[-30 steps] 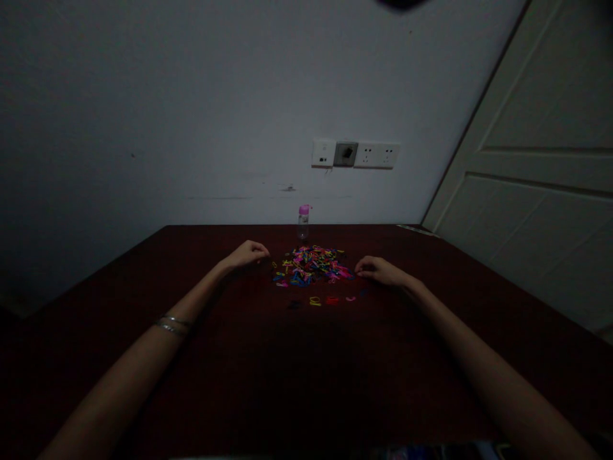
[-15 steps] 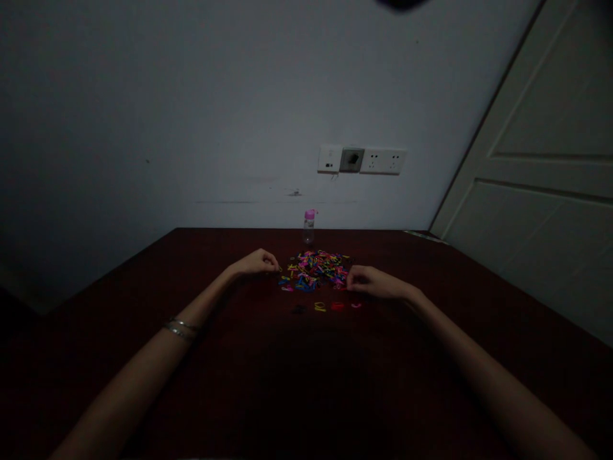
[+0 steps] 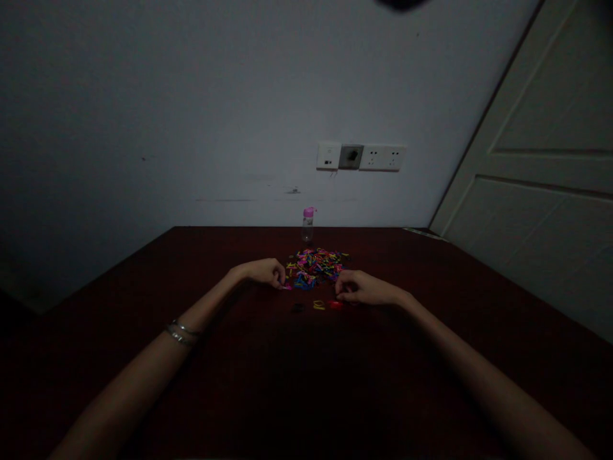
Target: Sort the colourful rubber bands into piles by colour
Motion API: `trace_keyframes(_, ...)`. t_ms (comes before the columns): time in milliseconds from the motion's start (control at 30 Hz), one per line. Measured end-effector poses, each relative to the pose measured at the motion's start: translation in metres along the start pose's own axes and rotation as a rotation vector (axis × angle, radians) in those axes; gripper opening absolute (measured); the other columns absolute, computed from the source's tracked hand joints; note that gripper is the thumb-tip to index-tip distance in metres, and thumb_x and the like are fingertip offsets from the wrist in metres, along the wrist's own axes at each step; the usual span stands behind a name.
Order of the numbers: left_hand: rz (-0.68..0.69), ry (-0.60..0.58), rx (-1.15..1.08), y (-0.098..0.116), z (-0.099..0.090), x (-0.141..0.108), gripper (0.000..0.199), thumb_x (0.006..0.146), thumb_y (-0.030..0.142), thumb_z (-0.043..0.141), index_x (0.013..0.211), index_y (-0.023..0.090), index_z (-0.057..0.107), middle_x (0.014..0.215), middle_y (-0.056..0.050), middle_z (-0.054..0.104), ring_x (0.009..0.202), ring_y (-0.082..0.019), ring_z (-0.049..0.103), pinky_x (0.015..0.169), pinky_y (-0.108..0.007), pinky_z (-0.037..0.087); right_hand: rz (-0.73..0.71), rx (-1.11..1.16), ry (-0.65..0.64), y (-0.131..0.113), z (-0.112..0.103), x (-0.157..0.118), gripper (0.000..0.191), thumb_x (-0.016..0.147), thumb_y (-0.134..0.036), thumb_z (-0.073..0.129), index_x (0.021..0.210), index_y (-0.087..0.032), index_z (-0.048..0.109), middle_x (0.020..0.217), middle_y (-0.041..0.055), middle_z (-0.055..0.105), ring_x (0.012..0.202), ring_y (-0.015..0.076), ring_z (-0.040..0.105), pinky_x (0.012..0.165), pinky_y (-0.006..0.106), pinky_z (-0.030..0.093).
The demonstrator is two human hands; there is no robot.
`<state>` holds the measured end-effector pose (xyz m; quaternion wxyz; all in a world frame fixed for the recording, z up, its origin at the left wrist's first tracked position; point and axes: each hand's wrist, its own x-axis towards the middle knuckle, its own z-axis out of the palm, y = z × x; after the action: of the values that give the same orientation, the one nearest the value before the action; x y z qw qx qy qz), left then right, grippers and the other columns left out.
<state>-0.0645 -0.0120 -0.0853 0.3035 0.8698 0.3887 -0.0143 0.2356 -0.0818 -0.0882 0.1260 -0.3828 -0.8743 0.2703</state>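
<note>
A pile of small multicoloured bands or clips [image 3: 318,265] lies on the dark red table [image 3: 230,383]. Closed, my left hand [image 3: 269,272] rests at the pile's left edge, its fingertips by a small pink piece [image 3: 287,287]. My right hand [image 3: 357,287] has its fingers pinched at the pile's front right, just above some red pieces [image 3: 335,304]; whatever is in either pinch is too small to name. Left of the red pieces lie yellow pieces [image 3: 318,305] and dark pieces [image 3: 298,308].
Behind the pile stands a clear bottle with a pink cap [image 3: 308,225]. The table's far edge meets a pale wall with sockets [image 3: 382,158]. A panelled door [image 3: 536,172] is at the right. A bracelet [image 3: 182,333] circles my left wrist.
My left hand has moved down and slightly right, to the pink piece. My right hand has come down and left, nearer the red pieces, and covers the small pink piece beside them.
</note>
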Motion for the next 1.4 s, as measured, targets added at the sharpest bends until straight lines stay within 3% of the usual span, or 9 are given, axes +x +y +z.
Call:
trace_keyframes(133, 0.008, 0.002, 0.041, 0.001, 0.001, 0.002, 0.016, 0.062, 0.021, 0.057, 0.074, 0.013, 0.064, 0.060, 0.002, 0.055, 0.055, -0.009, 0.046, 0.050, -0.018, 0.031, -0.002, 0.014, 0.063, 0.006, -0.002, -0.001, 0.015, 0.077, -0.028, 0.053, 0.081, -0.015, 0.059, 0.077, 0.0028, 0.056, 0.062, 0.0107, 0.049, 0.054, 0.022, 0.039)
trace_keyframes(433, 0.009, 0.031, -0.008, -0.006, 0.001, 0.003, 0.020, 0.060, 0.017, 0.053, 0.075, 0.011, 0.065, 0.057, 0.002, 0.052, 0.052, -0.008, 0.043, 0.049, -0.018, 0.029, -0.024, 0.016, 0.132, 0.028, -0.006, 0.001, 0.014, 0.075, -0.028, 0.053, 0.078, -0.016, 0.061, 0.080, 0.0038, 0.059, 0.073, 0.0147, 0.053, 0.068, 0.027, 0.041)
trace_keyframes(900, 0.056, 0.067, -0.058, -0.004, -0.001, 0.002, 0.019, 0.060, 0.017, 0.053, 0.073, 0.011, 0.066, 0.056, 0.002, 0.050, 0.051, -0.007, 0.040, 0.048, -0.017, 0.028, 0.016, -0.019, 0.135, 0.039, -0.011, -0.001, 0.016, 0.075, -0.027, 0.050, 0.078, -0.015, 0.061, 0.081, 0.0046, 0.060, 0.074, 0.0152, 0.054, 0.069, 0.028, 0.042)
trace_keyframes(1200, 0.097, 0.090, -0.063, 0.021, 0.001, 0.003, 0.018, 0.061, 0.015, 0.051, 0.073, 0.010, 0.064, 0.056, 0.003, 0.051, 0.051, -0.006, 0.040, 0.050, -0.018, 0.029, 0.025, -0.009, 0.160, 0.044, -0.015, -0.002, 0.018, 0.074, -0.028, 0.050, 0.077, -0.014, 0.060, 0.079, 0.0044, 0.061, 0.071, 0.0149, 0.054, 0.067, 0.027, 0.042)
trace_keyframes(1400, 0.178, 0.088, -0.041, 0.051, 0.006, 0.021, 0.016, 0.064, 0.015, 0.053, 0.074, 0.010, 0.064, 0.060, 0.001, 0.055, 0.053, -0.007, 0.043, 0.051, -0.018, 0.030, 0.063, -0.007, 0.196, 0.045, -0.021, -0.004, 0.016, 0.073, -0.027, 0.050, 0.078, -0.014, 0.060, 0.079, 0.0042, 0.061, 0.073, 0.0150, 0.055, 0.069, 0.027, 0.042)
